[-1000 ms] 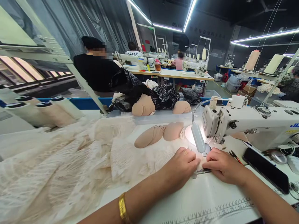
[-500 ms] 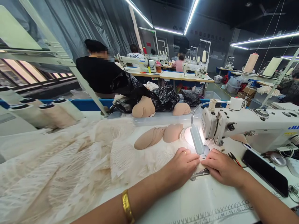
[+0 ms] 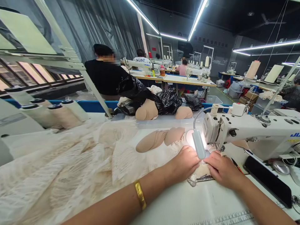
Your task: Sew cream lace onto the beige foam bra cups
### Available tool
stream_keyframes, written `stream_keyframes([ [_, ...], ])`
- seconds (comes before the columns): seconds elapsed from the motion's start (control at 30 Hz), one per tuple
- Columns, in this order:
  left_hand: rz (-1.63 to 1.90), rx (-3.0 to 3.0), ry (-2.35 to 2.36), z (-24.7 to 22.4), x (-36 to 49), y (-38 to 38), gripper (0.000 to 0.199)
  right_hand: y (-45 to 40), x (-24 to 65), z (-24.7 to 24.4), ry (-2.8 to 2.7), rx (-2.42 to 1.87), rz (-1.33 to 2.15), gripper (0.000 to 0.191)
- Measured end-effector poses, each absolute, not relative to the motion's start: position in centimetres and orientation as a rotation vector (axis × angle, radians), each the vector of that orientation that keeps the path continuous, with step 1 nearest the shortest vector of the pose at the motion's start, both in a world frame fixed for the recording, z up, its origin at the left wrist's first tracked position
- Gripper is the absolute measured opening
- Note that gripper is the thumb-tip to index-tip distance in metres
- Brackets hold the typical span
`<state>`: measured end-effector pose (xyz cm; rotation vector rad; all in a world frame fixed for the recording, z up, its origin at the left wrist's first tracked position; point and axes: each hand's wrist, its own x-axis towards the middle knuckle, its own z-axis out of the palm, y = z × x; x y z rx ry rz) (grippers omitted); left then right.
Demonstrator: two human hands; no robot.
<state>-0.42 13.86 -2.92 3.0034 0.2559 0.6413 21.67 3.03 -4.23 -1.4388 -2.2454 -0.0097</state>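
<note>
For good work at this point, the pale cloth (image 3: 202, 170) needed, I judge, to lie flat and be guided by both hands with equal, light tension, because a strong pull from one side could bend the seam line. It lay between the left hand (image 3: 185, 164) and the right hand (image 3: 221, 167), in front of the head of the white sewing machine (image 3: 257, 126). The needle itself was hidden, so the fingertips were better placed beside its path than under it. The gooseneck lamp (image 3: 198, 144) lit this place well, but its grey body covered a part of the work, and it seemed wise to look around it. The loose lace fabric (image 3: 70, 175), spread widely to the left, was best held apart from the piece, so that no fold was caught.

About the grip: the left fingers were bent and brought together, and they appeared to pinch the cloth near the lamp. The right hand was likewise closed on the other side, its fingertips on the cloth; how firmly either hand pressed, I could not tell.
</note>
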Motion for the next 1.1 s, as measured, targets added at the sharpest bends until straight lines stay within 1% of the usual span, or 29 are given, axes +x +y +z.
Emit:
stream_keyframes([
  [0.3,0.649,2.997,0.248,-2.8,0.2,14.3,0.009,3.0,21.8,-4.0,-2.249,-1.420,-0.021,0.027],
  [0.5,0.659,3.063,0.371,-3.2,0.6,14.8,0.014,3.2,22.3,-4.6,-2.235,-1.428,-0.010,0.024],
  [0.67,0.701,2.854,0.476,-2.9,2.0,14.9,0.013,3.4,22.8,-5.1,-2.206,-1.440,0.034,0.024],
  [0.77,0.755,2.758,0.507,-1.7,2.0,14.2,0.021,3.0,22.0,-4.5,-2.097,-1.454,0.223,0.021],
  [0.83,0.784,2.702,0.521,-1.0,0.7,12.9,0.025,2.5,20.9,-3.7,-1.905,-1.486,0.529,0.016],
  [0.87,0.797,2.683,0.525,-0.8,-0.2,11.9,0.026,2.3,20.2,-3.4,-1.774,-1.486,0.706,0.017],
  [0.9,0.804,2.649,0.523,-0.9,-1.2,10.6,0.025,2.1,19.4,-3.1,-1.635,-1.467,0.869,0.024],
  [0.97,0.784,2.497,0.494,-1.7,-3.2,7.4,0.019,1.7,17.9,-2.9,-1.394,-1.392,1.095,0.044],
  [1.0,0.737,2.263,0.458,-2.3,-4.0,5.7,0.018,1.4,17.0,-3.0,-1.307,-1.353,1.153,0.052],
  [1.1,0.548,1.318,0.534,-3.8,-5.1,1.2,0.035,0.2,14.3,-3.8,-1.113,-1.251,1.155,0.065],
])
